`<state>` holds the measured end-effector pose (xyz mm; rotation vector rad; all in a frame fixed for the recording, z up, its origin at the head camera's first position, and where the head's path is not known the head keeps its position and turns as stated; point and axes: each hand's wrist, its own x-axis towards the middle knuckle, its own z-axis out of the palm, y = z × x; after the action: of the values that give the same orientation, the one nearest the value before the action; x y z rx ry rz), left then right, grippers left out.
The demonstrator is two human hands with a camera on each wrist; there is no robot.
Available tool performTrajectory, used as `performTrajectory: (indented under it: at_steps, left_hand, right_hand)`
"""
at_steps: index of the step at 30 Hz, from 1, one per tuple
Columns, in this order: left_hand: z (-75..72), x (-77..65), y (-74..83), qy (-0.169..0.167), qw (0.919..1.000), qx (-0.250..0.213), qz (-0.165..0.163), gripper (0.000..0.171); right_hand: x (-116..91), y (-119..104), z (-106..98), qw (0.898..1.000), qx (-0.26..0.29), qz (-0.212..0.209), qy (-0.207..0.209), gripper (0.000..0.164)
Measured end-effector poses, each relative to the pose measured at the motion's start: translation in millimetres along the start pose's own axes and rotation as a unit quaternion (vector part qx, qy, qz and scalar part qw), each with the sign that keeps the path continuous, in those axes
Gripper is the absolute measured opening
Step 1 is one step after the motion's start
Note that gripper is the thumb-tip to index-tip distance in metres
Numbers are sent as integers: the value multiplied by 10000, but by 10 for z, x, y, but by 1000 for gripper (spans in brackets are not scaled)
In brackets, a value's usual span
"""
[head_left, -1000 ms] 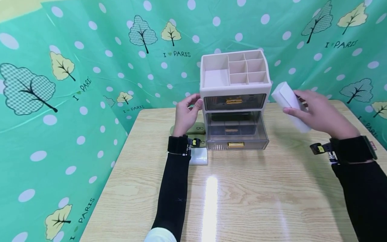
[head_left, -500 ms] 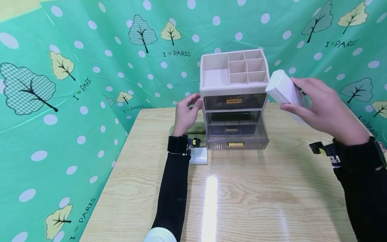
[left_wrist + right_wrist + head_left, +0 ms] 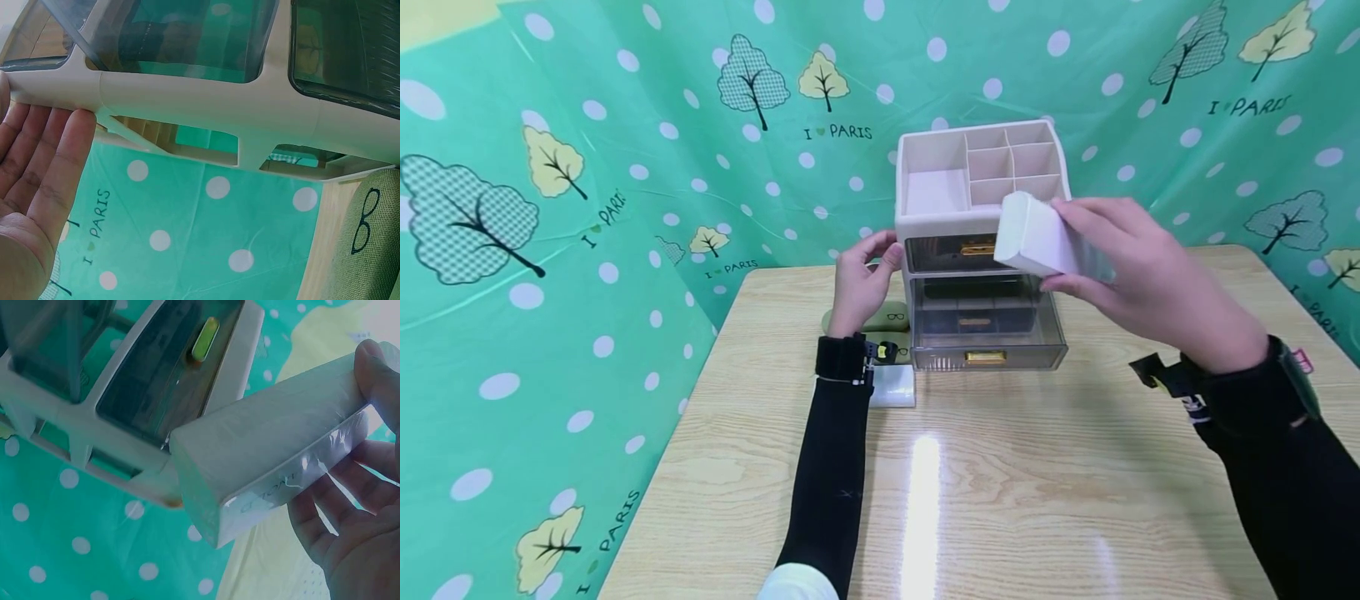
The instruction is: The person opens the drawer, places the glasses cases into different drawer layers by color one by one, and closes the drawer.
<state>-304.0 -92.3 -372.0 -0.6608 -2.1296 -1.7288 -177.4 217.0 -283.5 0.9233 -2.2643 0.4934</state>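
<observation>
My right hand holds a long white box with a glossy wrapped face, thumb on one side and fingers on the other. In the head view the box overlaps the upper right front of a white desktop drawer organizer. The lower, see-through drawer with a gold handle is pulled out, and the smoky upper drawer is closed. Fairly straight fingers of my left hand rest against the organizer's left side; the left wrist view shows these fingers along its edge.
Two green glasses cases lie left of the organizer, partly behind my left wrist. A white flat packet is in front of them. A polka-dot green cloth hangs behind the wooden table.
My right hand has carried the white box leftward from beside the organizer to in front of its upper drawer, turning its end toward the left. My left hand has stayed put.
</observation>
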Motion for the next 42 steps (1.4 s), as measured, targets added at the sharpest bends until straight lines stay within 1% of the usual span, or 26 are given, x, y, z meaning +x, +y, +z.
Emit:
performTrajectory:
  at_steps: [2,4,9,11,15,20,24,27,32,37,42]
  left_hand:
    - [5,19,-87,7,10000,-15,26,31]
    - [3,28,-126,1,10000,-51,52,32]
    - [-10,30,-145,-27,9998,-140,111,33]
    - [-13,30,-143,-34,9998,-139,113,33]
    - [-15,32,-150,-44,9999,-111,120,34]
    - [-14,27,-149,-42,9999,-67,135,35]
    - [-15,25,-134,-30,9999,-49,111,35]
    - [-17,25,-129,-39,9999,-34,96,35]
    - [-12,28,-139,-73,9999,-13,69,36]
    - [-18,23,-143,-58,9999,-23,81,37]
    - [-19,24,-147,-67,9999,-45,117,37]
  right_hand:
    - [20,-33,54,9998,49,-165,41,81]
    - [35,-67,110,9994,133,-295,95,80]
    - [57,-136,262,9975,372,-571,204,76]
    - [62,-154,318,9973,392,-604,142,76]
    - [49,-182,404,9980,322,-538,-73,77]
    - [18,-181,518,9979,351,-490,-228,78]
    - [1,-156,609,9974,384,-449,-400,85]
    - [-24,-126,671,9974,357,-418,-472,85]
    - [-65,-81,774,9973,351,-177,-616,86]
    - [-69,-77,880,9959,151,-84,-893,86]
    - [-35,-115,943,9938,-31,-64,-1106,81]
